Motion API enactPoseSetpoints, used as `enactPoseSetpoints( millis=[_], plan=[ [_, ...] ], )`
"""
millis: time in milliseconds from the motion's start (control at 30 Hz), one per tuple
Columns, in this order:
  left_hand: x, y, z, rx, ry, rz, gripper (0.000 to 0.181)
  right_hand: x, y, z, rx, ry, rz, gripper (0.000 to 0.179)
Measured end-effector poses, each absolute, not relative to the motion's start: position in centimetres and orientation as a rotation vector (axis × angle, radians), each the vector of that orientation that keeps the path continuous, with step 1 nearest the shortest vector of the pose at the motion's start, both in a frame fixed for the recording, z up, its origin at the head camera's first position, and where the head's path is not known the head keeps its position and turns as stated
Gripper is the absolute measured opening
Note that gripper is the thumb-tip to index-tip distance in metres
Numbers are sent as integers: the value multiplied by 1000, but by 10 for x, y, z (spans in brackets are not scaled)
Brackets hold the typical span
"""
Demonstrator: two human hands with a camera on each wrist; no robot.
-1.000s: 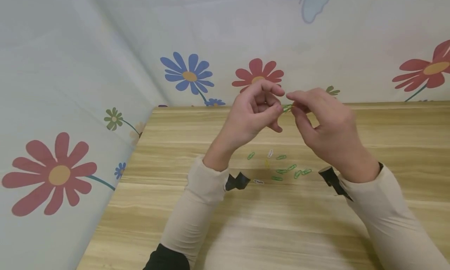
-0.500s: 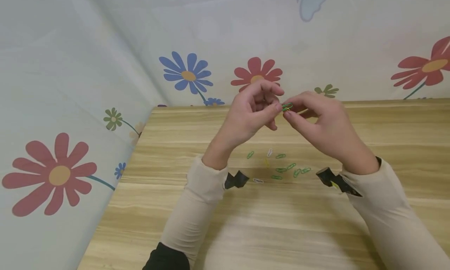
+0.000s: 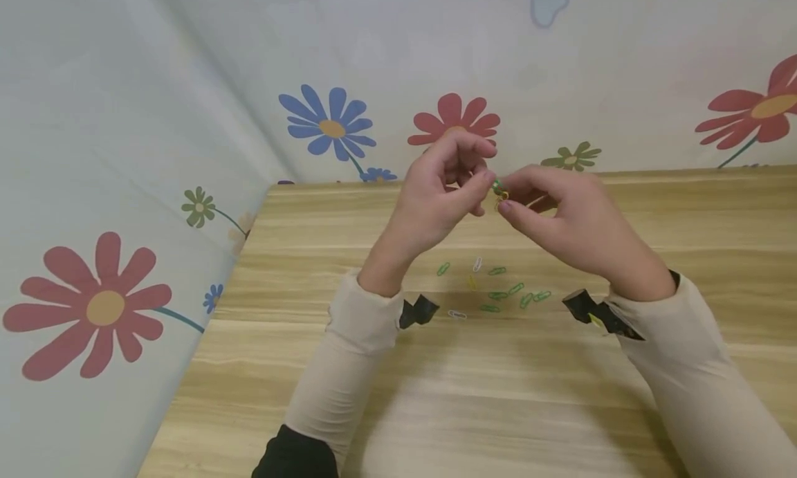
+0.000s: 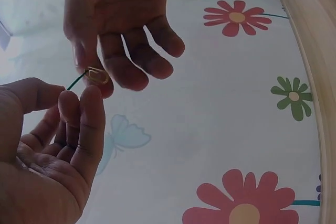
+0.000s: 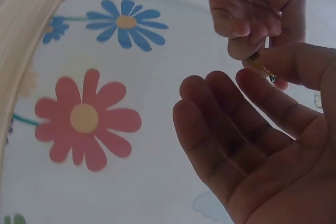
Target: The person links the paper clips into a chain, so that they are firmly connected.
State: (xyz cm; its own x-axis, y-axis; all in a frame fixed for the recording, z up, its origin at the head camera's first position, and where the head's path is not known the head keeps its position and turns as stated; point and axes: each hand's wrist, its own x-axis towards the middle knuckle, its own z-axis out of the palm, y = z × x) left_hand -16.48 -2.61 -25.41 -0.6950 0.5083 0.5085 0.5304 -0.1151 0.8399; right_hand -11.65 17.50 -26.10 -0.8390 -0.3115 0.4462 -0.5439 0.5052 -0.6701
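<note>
In the head view my left hand [image 3: 432,198] pinches a green paper clip [image 3: 496,185] between thumb and index finger. Close to its right, my right hand [image 3: 575,232] holds a yellow paper clip [image 3: 502,197] at its fingertips. The left wrist view has the yellow clip [image 4: 97,75] at the right hand's thumb and finger, with the green clip [image 4: 75,81] running down to my left fingertips. The two clips meet there; whether they are linked I cannot tell. The right wrist view shows the right hand's other fingers [image 5: 207,124] extended, and the clips mostly hidden.
Below the hands, several green paper clips [image 3: 498,295], a yellow clip [image 3: 472,282] and two white clips [image 3: 457,315] lie scattered on the wooden table [image 3: 280,256]. A flower-printed cloth [image 3: 218,42] hangs behind the table and along its left side.
My right hand has come left toward the left hand, fingertips now close together. The clips have turned, and the yellow one now shows below the green. The scattered clips lie as before.
</note>
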Motion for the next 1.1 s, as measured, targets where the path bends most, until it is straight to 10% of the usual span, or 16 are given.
enactPoseSetpoints(
  millis=[433,1100],
  plan=[
    [-163,-32,-248,-1259,-2211,-1755,23,-137,180,-280,1043,-2103,2422,25],
    [-166,-30,-252,-1381,-2121,-1659,19,-142,181,-291,1045,-1844,2699,26]
  ],
)
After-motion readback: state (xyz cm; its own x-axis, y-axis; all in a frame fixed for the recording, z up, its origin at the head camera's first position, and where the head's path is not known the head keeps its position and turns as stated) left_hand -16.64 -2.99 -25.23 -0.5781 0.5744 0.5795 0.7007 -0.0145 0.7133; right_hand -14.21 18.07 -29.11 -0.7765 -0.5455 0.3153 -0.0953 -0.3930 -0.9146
